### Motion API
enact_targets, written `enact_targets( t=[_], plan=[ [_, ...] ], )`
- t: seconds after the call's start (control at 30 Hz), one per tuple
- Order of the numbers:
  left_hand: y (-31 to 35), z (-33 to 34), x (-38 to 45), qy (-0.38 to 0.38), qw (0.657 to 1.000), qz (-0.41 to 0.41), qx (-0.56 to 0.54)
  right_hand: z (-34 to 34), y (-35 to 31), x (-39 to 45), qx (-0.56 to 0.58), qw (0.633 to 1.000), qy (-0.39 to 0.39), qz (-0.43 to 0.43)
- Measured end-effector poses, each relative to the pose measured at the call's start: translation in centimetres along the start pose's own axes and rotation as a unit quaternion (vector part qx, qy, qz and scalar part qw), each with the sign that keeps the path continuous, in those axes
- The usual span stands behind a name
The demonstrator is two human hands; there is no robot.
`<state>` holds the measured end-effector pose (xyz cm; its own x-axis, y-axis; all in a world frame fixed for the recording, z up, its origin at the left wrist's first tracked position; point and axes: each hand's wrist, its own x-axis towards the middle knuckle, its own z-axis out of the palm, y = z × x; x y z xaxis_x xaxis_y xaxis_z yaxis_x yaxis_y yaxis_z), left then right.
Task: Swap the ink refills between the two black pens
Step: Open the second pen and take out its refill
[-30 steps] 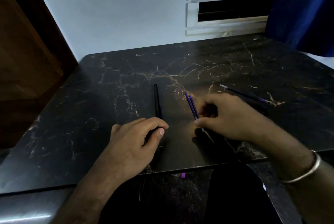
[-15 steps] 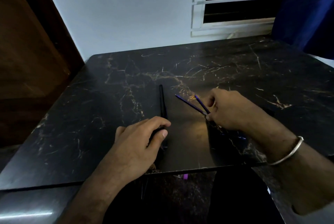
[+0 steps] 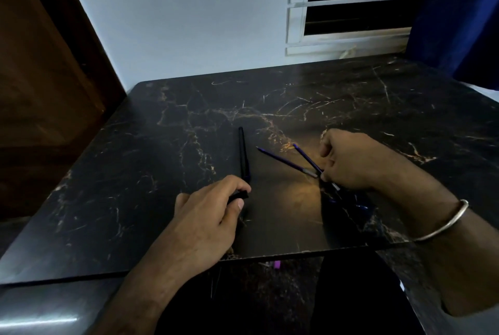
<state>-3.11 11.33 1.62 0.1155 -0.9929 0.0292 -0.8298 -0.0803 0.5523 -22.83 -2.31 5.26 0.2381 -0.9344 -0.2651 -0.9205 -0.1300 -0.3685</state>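
- Nearest me, my left hand (image 3: 208, 210) lies low on the bench (image 3: 113, 199) with thumb and fingers curled round a short black piece (image 3: 239, 196), which I take for a pen's end section. I judge it is kept in the hand so it cannot roll off and stays ready for refitting.
- Just past that hand a black pen (image 3: 243, 153) lies flat, pointing away from me, its near end almost under my knuckles. Lying there, it is within easy reach for reloading.
- To the right, my right hand (image 3: 356, 159) is curled, fingertips pinched at the near ends of two thin blue refills (image 3: 305, 157).
- One refill (image 3: 280, 159) rests on the bench, slanting off to the left; the other sticks up and away from my fingers. They meet in a V at the pinch. I think the hand is parting them, so each goes to the other barrel.
- Whether I grip both or only the upper one I cannot tell; the lower one's pale tip touches my fingers.
- Under that hand something dark and bluish (image 3: 359, 203) lies in shadow, perhaps the second pen; too dim to say.
- A metal bangle (image 3: 442, 224) sits on the right wrist.
- Beyond, the dark veined bench runs to a pale wall and a window (image 3: 351, 5).
- Both refills look to be out, so the swap seems about half done.
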Motion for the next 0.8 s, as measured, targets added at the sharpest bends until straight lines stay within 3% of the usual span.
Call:
enact_targets(
  t=[0.3, 0.47, 0.53, 0.63, 0.7, 0.8],
  plan=[
    [0.2, 0.0, -0.1, 0.005, 1.000, 0.006, -0.020, 0.0, -0.2, 0.4, -0.033, 0.999, 0.006, 0.026],
    [0.1, 0.2, -0.1, 0.022, 0.999, 0.022, -0.044, -1.3, 0.6, -0.9, 0.064, 0.991, 0.088, -0.075],
    [0.1, 0.3, -0.2, 0.040, 0.996, 0.036, -0.074, -1.4, 0.7, -2.1, 0.217, 0.963, 0.081, -0.139],
    [0.3, 0.4, -0.3, 0.068, 0.987, 0.050, -0.136, -0.3, 0.3, -3.8, 0.466, 0.863, 0.016, -0.194],
    [0.6, 0.4, -0.3, 0.085, 0.982, 0.064, -0.156, 0.7, -0.1, -4.5, 0.531, 0.819, 0.002, -0.216],
    [1.0, 0.4, -0.3, 0.102, 0.977, 0.085, -0.169, 1.9, -0.8, -5.0, 0.539, 0.810, -0.008, -0.232]
  ],
)
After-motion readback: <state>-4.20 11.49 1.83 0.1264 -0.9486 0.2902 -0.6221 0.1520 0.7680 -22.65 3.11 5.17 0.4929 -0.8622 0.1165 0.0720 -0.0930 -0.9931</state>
